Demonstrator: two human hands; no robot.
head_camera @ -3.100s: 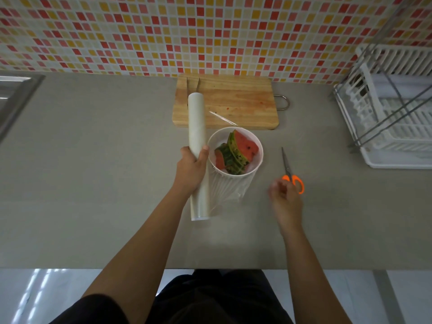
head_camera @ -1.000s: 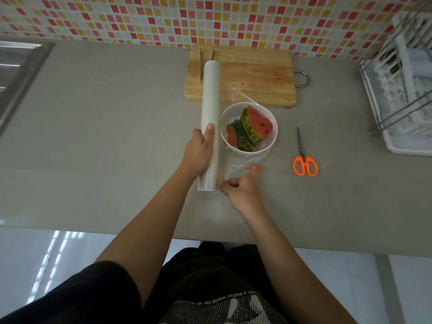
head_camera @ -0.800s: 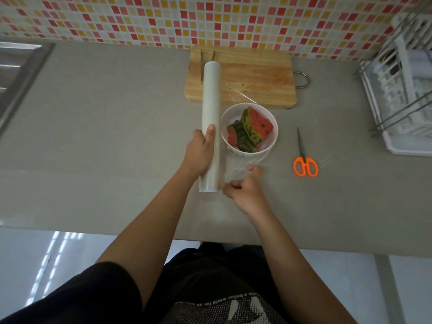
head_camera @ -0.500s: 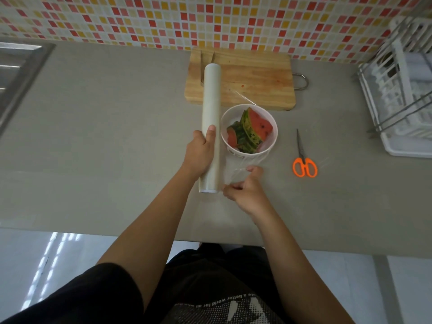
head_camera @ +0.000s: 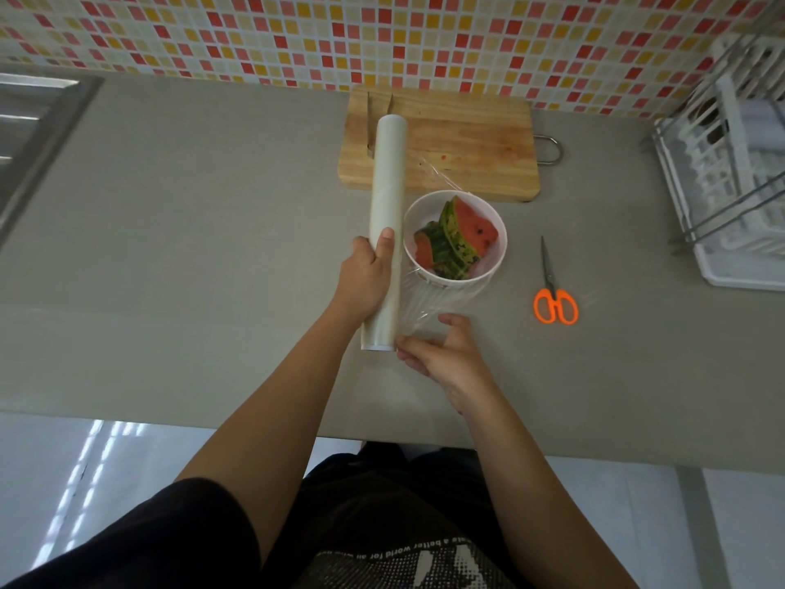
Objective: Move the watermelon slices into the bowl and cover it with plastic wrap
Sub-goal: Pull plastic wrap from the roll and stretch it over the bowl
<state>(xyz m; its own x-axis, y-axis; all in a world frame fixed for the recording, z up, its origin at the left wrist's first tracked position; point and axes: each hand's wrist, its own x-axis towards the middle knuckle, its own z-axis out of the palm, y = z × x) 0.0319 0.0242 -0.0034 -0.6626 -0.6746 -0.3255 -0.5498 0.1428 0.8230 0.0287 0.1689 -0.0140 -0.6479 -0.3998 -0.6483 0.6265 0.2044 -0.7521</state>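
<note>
A white bowl (head_camera: 497, 231) on the grey counter holds several watermelon slices (head_camera: 461, 240), red flesh and green rind showing. My left hand (head_camera: 367, 278) grips a long roll of plastic wrap (head_camera: 386, 184) held lengthwise just left of the bowl. A clear sheet of wrap (head_camera: 429, 303) hangs from the roll across the bowl's near side. My right hand (head_camera: 446, 354) pinches the sheet's near edge beside the roll's lower end.
A wooden cutting board (head_camera: 467, 142) lies behind the bowl against the tiled wall. Orange-handled scissors (head_camera: 554, 299) rest right of the bowl. A white dish rack (head_camera: 730, 184) stands at the far right, a steel sink (head_camera: 29, 121) at the far left.
My right hand came from beside the scissors to the wrap's near edge and has since stayed there, pinching it. The roll and bowl have barely shifted.
</note>
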